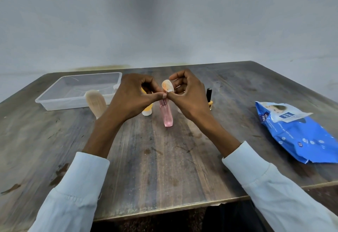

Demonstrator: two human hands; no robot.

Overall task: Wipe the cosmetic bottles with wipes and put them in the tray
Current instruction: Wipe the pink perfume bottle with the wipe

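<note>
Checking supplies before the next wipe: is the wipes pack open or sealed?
Open: the blue wipes pack lies on the table with its white label flap peeled up.

Pink bottle [166,113], clear tray [78,90], blue-and-white wipes pack [300,133], beige bottle [96,103], grey-brown streaked table [164,167], pale blue sleeves [76,191]

The top of the pink bottle [166,114] is covered by the thumbs of the left hand [136,95] and right hand [187,93], and the yellow tube [147,110] is largely hidden behind the left hand. A small clear item behind the right wrist cannot be identified. The wipes pack [300,133] is cut off by the right edge, and its print is too blurred to be read.
</note>
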